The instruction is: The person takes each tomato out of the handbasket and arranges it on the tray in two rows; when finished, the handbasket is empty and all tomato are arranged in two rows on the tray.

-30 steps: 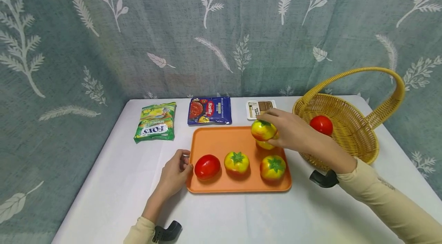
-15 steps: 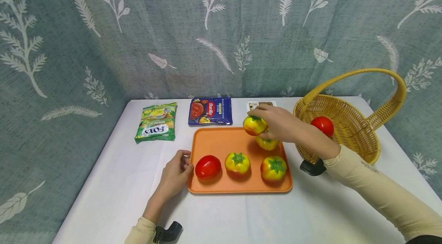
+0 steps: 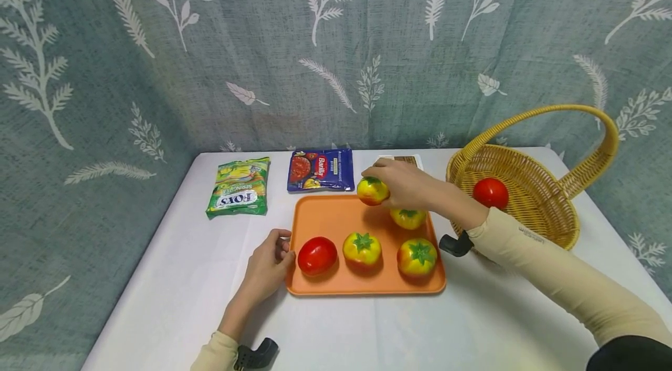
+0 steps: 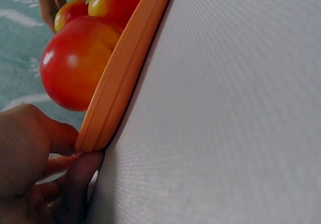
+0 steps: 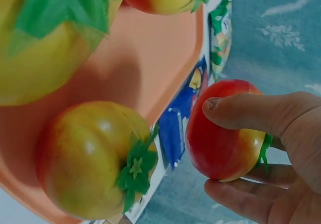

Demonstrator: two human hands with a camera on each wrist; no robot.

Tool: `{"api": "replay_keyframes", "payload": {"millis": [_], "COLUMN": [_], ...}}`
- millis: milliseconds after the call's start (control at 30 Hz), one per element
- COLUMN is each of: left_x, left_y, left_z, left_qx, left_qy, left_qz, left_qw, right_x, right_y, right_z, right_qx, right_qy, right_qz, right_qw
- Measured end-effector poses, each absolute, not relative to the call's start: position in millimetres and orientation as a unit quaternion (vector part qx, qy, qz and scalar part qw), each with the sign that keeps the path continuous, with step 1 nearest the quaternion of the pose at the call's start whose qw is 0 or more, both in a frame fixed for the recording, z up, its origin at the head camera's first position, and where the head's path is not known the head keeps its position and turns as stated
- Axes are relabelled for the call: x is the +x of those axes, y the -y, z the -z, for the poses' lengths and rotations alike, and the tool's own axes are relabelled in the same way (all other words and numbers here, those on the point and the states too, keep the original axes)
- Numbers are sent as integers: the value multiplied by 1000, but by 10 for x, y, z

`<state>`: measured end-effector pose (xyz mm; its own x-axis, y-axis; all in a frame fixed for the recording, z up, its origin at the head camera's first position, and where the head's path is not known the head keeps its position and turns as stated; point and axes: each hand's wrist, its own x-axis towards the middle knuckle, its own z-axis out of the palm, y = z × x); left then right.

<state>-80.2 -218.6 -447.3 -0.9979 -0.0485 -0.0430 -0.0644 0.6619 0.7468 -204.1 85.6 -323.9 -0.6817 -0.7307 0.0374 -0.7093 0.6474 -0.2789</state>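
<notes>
My right hand (image 3: 401,184) grips a yellow-red tomato (image 3: 372,191) (image 5: 224,131) above the far edge of the orange tray (image 3: 325,216). On the tray lie a red tomato (image 3: 317,255) (image 4: 75,63), and three yellow-red tomatoes: one in the front middle (image 3: 361,248), one at the front right (image 3: 417,256), one at the back right (image 3: 408,217) (image 5: 95,158). My left hand (image 3: 269,263) (image 4: 35,169) holds the tray's front left rim (image 4: 115,93) with curled fingers.
A yellow wicker basket (image 3: 530,207) with a tall handle stands at the right, a red tomato (image 3: 490,192) inside it. Behind the tray lie a green Fox's candy bag (image 3: 239,186), a blue Barilla pouch (image 3: 320,170) and a small white packet (image 3: 404,158). A leaf-patterned curtain backs the table.
My right hand has carried the yellow-red tomato leftward along the tray's far edge. The left hand and the other tomatoes stay put.
</notes>
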Motion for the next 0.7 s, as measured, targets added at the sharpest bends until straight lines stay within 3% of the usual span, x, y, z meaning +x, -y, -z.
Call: {"api": "replay_keyframes", "payload": {"millis": [700], "left_x": [-808], "left_y": [2189], "left_z": [4456], "left_qx": [-28], "left_qy": [-912], "left_qz": [-409], "left_qw": [10], "right_x": [-2225], "right_y": [-381], "right_z": [3474], "right_qx": [-436], "right_qy": [-890], "right_qz": [76], "right_qw": [112]}}
